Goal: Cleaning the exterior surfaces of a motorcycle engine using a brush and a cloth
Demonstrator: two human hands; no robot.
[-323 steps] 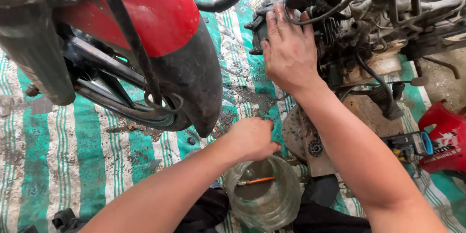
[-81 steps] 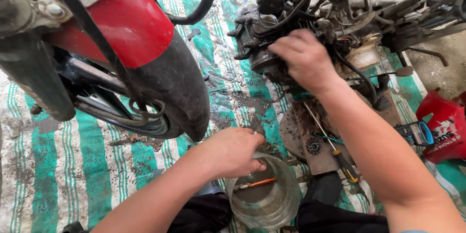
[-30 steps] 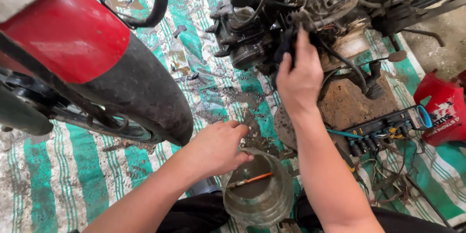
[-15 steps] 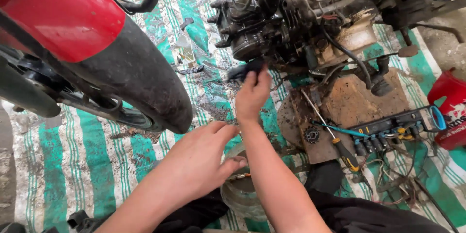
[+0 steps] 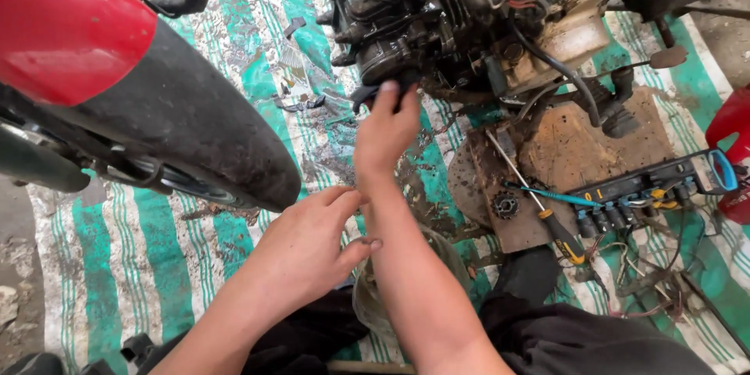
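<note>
Looking down, head view: both bare forearms reach forward from the bottom edge toward the motorcycle engine (image 5: 469, 23), which serves as the landmark.
Right hand (image 5: 387, 129): stretched out with the forearm rising steeply from the lower edge, wrist straight, fingers together; the fingertips (image 5: 388, 87) pinch a small dark part (image 5: 367, 95) at the lower left edge of the engine.
Left hand (image 5: 308, 246): lower in the frame than the engine, well apart from it, palm down and relaxed with fingers loosely spread, holding nothing; its fingers rest against the right forearm.
Container (image 5: 375, 301): a round clear tub below the engine, mostly hidden under the two arms.
Tyre (image 5: 180, 125): dark, dusty wheel with a red mudguard (image 5: 66, 27), left of the engine.
Screwdriver (image 5: 547, 215): lies on a rusty metal plate (image 5: 578, 148) just below and right of the engine, beside a small gear (image 5: 505, 205).
Socket rail (image 5: 648, 187): right of the plate, blue-tipped sockets in a row.
Mat (image 5: 164, 266): green and white striped sheet under everything.
</note>
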